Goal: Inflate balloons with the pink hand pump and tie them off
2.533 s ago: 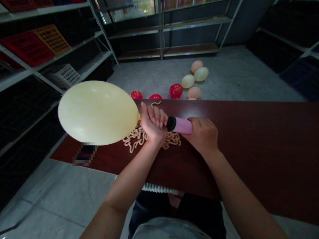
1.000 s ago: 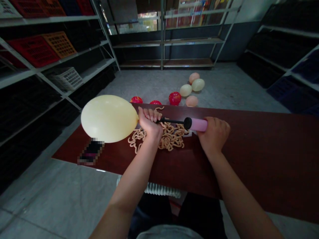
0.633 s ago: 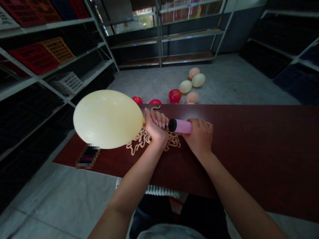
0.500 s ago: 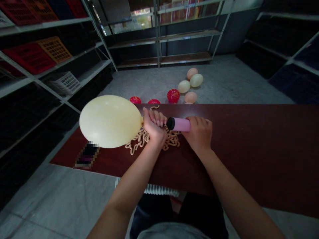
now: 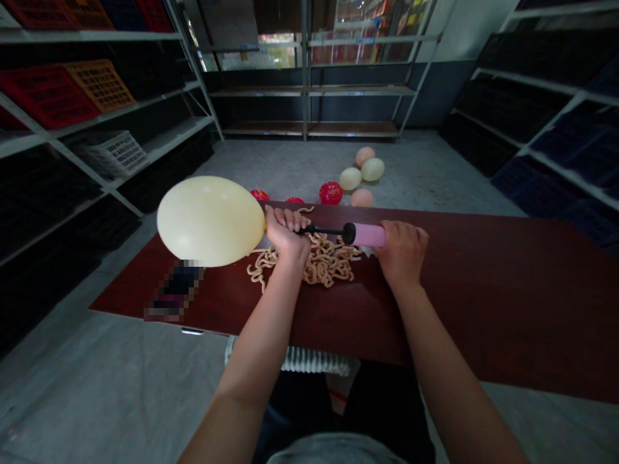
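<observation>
Pink pump (image 5: 369, 235) slides away from the left hand (image 5: 286, 232), baring a black rod (image 5: 331, 231)

Half a second ago the barrel sat close against that fist; now the rod spans the gap. From where I stand, the left fingers curl snugly around the rod's far end and, it seems, the neck of the pale yellow balloon (image 5: 210, 221), though the joint is hidden. The right hand (image 5: 403, 254) wraps its fingers about the barrel's outer end. The balloon juts out beyond the left fist, above the left part of the table (image 5: 483, 290); tan curly strands (image 5: 329, 261) lie heaped below the pump. To stroke well, I'd keep rod and barrel in one line, hold the left fist steady, pinch the neck tight against leaks, and avoid bending the rod at full stretch.
</observation>
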Available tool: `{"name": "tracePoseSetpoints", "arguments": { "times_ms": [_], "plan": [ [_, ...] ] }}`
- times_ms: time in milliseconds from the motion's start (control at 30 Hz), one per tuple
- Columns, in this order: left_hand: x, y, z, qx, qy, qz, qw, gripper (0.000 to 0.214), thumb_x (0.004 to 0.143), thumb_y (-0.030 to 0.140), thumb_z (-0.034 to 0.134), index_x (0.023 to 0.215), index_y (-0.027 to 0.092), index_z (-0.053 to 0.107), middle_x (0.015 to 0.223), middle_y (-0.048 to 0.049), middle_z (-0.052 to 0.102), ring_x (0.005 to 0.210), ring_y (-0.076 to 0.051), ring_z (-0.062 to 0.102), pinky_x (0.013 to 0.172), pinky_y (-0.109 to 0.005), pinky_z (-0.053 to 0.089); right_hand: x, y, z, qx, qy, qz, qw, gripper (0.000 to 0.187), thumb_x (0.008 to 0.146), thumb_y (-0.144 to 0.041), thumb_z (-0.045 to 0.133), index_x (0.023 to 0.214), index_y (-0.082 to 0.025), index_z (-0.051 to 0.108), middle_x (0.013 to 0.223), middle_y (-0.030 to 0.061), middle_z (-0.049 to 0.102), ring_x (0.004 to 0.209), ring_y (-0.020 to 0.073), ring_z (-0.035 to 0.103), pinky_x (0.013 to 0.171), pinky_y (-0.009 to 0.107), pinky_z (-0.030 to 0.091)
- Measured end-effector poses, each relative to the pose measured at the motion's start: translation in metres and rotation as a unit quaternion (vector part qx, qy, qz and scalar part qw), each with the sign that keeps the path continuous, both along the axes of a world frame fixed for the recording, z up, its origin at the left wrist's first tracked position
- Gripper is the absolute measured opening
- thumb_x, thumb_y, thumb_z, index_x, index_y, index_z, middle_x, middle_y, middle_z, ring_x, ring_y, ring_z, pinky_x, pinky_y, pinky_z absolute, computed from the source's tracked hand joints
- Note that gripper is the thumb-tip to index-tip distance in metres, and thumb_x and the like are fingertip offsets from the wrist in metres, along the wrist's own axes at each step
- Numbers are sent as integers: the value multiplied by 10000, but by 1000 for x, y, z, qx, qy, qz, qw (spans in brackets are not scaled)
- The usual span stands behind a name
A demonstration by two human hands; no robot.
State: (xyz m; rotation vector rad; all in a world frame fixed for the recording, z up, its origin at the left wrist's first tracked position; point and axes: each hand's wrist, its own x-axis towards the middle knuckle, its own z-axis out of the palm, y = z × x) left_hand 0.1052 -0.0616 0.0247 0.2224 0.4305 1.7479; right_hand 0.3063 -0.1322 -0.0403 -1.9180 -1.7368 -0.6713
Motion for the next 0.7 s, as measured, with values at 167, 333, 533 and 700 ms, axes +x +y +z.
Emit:
{"name": "tracePoseSetpoints", "arguments": {
  "times_ms": [167,333,533,700],
  "plan": [
    [-7,3,0,-10,4,2,1000,558,1001,390,433,546,194,177,417,75,173,343,-62,174,402,-240,192,25,-1,-5,18,-1,-22,1000,248,876,-251,487,1060,-171,632,990,133,674,932,263,525,861,392,351],
    [-19,3,4,25,6,3,1000,550,1013,351,406,535,196,184,412,71,171,335,-63,178,400,-244,182,30,1,-6,32,11,-16,999,246,849,-252,510,1039,-161,638,983,122,674,922,260,536,879,391,377],
    [-20,-2,9,44,30,25,998,575,1012,372,424,524,195,174,420,73,148,334,-61,154,390,-241,164,17,0,-1,-4,37,-27,999,235,787,-240,553,996,-165,631,912,109,660,863,262,527,830,389,365],
    [-2,-11,5,64,43,12,997,602,1000,411,448,518,197,159,419,68,137,336,-68,153,380,-246,162,8,-2,4,-28,38,-7,999,234,775,-255,587,988,-169,634,915,101,670,860,262,525,810,373,339]
  ]
}}
